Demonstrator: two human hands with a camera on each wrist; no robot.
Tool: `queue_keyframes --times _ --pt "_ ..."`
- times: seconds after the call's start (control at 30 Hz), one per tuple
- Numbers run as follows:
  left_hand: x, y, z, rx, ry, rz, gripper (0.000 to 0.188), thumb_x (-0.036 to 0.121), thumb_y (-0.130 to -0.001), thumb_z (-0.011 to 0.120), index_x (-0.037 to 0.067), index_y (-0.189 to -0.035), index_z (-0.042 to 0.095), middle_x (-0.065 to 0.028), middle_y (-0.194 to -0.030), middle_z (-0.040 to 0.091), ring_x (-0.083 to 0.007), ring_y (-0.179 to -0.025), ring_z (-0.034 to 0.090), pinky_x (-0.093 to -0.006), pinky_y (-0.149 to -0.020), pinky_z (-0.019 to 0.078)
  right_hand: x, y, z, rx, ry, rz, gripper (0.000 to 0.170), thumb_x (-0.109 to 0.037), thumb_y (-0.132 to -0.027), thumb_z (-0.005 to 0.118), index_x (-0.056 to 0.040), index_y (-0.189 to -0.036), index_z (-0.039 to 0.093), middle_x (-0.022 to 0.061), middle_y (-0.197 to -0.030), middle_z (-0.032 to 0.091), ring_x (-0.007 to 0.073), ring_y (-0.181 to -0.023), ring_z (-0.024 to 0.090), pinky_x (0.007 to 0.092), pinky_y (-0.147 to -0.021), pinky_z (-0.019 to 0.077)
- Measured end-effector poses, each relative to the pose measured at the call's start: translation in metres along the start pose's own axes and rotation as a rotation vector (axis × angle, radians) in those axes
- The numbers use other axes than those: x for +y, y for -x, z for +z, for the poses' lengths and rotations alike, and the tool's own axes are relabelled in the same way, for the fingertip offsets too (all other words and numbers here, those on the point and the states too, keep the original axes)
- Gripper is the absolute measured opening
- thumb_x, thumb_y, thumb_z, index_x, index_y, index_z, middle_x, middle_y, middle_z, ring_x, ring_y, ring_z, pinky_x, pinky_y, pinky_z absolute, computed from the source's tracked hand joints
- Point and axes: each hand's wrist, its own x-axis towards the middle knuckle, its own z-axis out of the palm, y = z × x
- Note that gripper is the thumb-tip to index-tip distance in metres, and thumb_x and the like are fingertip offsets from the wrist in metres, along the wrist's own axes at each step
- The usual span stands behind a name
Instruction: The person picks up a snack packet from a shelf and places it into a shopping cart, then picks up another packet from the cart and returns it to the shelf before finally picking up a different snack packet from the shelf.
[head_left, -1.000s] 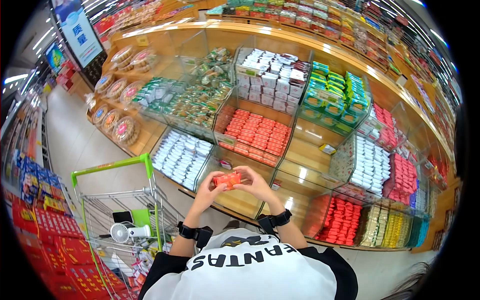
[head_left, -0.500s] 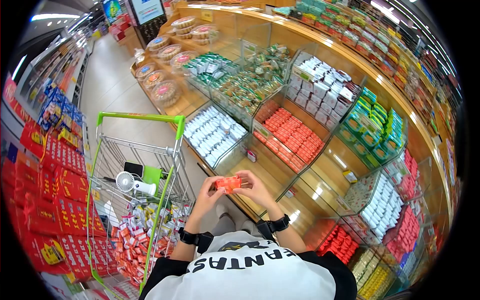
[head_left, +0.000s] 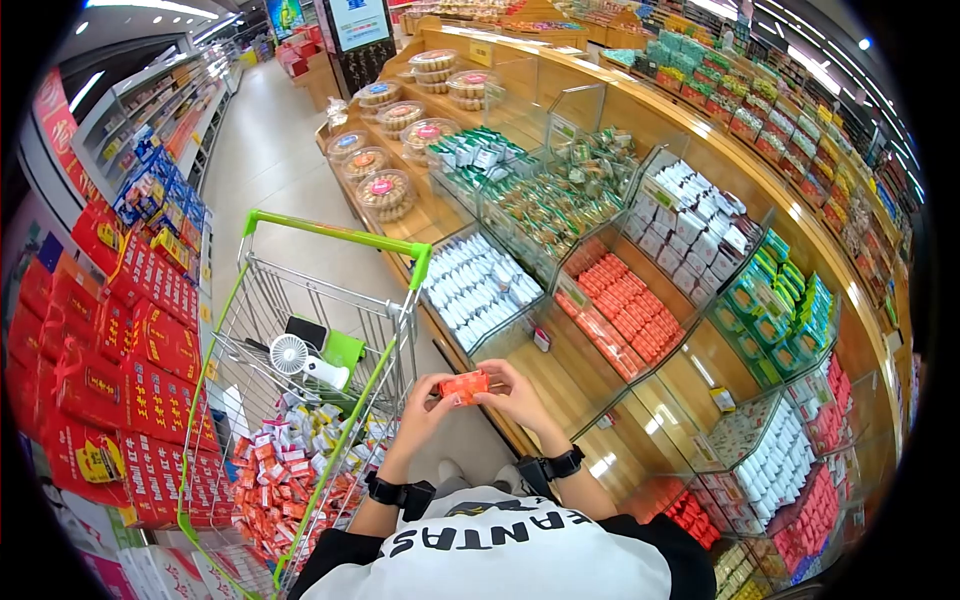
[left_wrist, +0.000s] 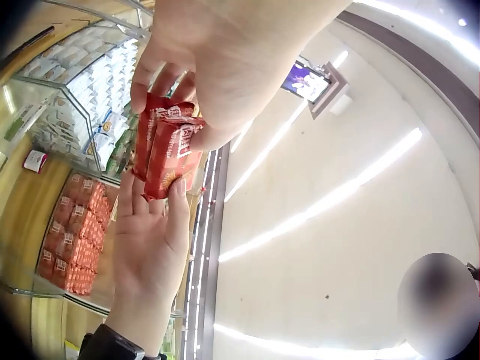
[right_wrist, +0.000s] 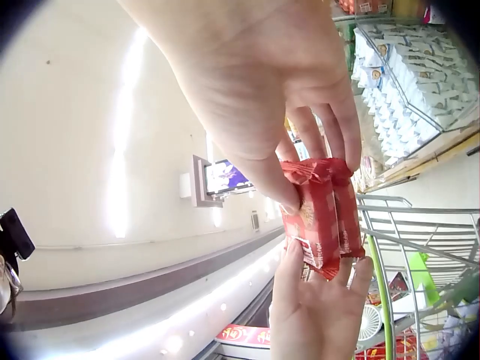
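Chest-high in the head view, both hands hold small red wrapped snack packets (head_left: 464, 387). My left hand (head_left: 425, 402) grips one end, and my right hand (head_left: 516, 397) has the other. Seen from the left wrist, at least two red snack packets (left_wrist: 171, 154) lie side by side, with crimped ends and pale print. Thumbs press the near faces while the fingers curl behind, partly hidden. A bin of matching red packets (head_left: 630, 312) stands just beyond the hands, beside a bin of white packets (head_left: 480, 290).
Left of me stands a shopping cart with a green handle (head_left: 335, 235). It carries a white handheld fan (head_left: 290, 354) and a heap of orange-red packets (head_left: 275, 470). Red boxes (head_left: 90, 390) are stacked farther left. Clear dividers (head_left: 590, 405) partition the wooden display, which holds round tubs (head_left: 386, 194).
The head view has turned left, so the cart and display sit farther right and more of the cart's packets show. Both hands keep hold of the red packets.
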Motion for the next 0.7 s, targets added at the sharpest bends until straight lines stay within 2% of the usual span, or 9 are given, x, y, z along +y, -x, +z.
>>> queue_keyframes --times 0.07,0.17,0.33,0.6,0.7 --pt "0.000 0.003 -0.008 0.027 -0.001 -0.003 0.027 0.005 -0.078 0.055 0.004 -0.105 0.052 -0.0043 -0.101 0.046 -0.0125 -0.091 0.049 -0.0231 -0.073 0.0456 -0.003 -0.004 0.009 -0.010 0.004 -0.007 0.046 -0.008 -0.071 0.068 -0.0054 -0.111 0.046 0.0075 -0.102 0.054 0.0142 -0.088 0.055 0.0269 -0.076 0.0440" --pt "0.005 0.009 -0.023 0.023 -0.014 -0.010 0.026 0.003 -0.079 0.054 0.002 -0.104 0.050 -0.0053 -0.102 0.046 -0.0128 -0.095 0.049 -0.0249 -0.078 0.0461 -0.003 -0.008 0.024 -0.025 -0.010 -0.008 0.046 -0.007 -0.071 0.067 -0.0051 -0.112 0.046 0.0074 -0.102 0.054 0.0138 -0.088 0.055 0.0266 -0.076 0.0440" --pt "0.008 0.017 -0.050 0.084 0.019 0.041 0.026 0.006 -0.077 0.055 0.005 -0.103 0.052 -0.0050 -0.100 0.047 -0.0139 -0.093 0.049 -0.0235 -0.071 0.0465 -0.005 -0.023 0.052 -0.077 -0.019 -0.011 0.047 -0.006 -0.070 0.067 -0.0044 -0.112 0.045 0.0079 -0.103 0.054 0.0139 -0.089 0.055 0.0267 -0.076 0.0447" --pt "0.013 0.053 -0.115 0.250 -0.165 0.055 0.029 0.006 -0.076 0.057 0.006 -0.105 0.052 -0.0063 -0.100 0.046 -0.0151 -0.094 0.049 -0.0240 -0.071 0.0451 0.004 -0.056 0.119 -0.263 0.031 -0.037 0.046 -0.007 -0.070 0.068 -0.0045 -0.111 0.046 0.0074 -0.103 0.055 0.0144 -0.087 0.056 0.0271 -0.075 0.0460" --pt "0.008 0.070 -0.140 0.320 -0.096 0.031 0.027 0.006 -0.077 0.056 0.005 -0.104 0.052 -0.0059 -0.100 0.046 -0.0138 -0.092 0.050 -0.0231 -0.071 0.0444 0.002 -0.065 0.150 -0.345 0.007 -0.019 0.046 -0.007 -0.070 0.068 -0.0042 -0.111 0.046 0.0073 -0.102 0.055 0.0142 -0.087 0.056 0.0270 -0.076 0.0460"
